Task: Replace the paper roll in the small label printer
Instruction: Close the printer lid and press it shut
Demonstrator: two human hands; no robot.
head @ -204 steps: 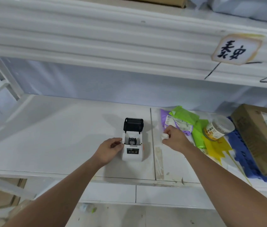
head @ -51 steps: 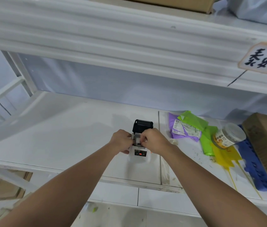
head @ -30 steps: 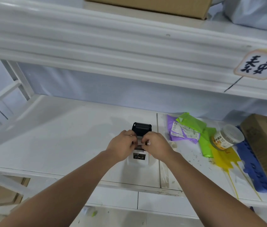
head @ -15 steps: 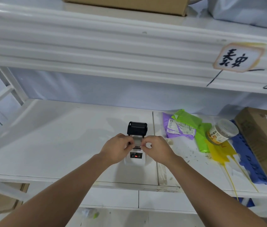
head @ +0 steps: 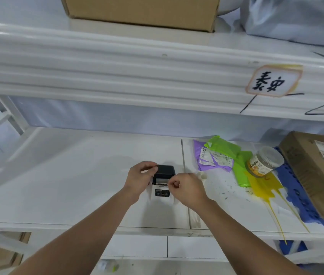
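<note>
The small white label printer point(head: 162, 193) stands on the white shelf point(head: 77, 185), its dark display facing me. Its black lid point(head: 166, 171) is tilted down over the paper bay, and a white strip of paper point(head: 162, 180) shows below the lid's front edge. My left hand point(head: 140, 180) grips the lid's left top corner between thumb and fingers. My right hand point(head: 188, 188) is curled against the printer's right side, its fingertips pinched at the end of the strip. A small white roll core point(head: 201, 175) lies on the shelf just right of the printer.
To the right lie purple and green mailer bags point(head: 219, 155), a lidded plastic jar point(head: 264, 163) on a yellow bag point(head: 260, 187), a blue bag point(head: 292, 191) and a cardboard box point(head: 316, 175). The upper shelf's thick front beam point(head: 117, 72) hangs close overhead.
The black lid has swung down from upright towards the printer body. My left hand moved up onto the lid; my right hand stayed pinched at the printer's right side.
</note>
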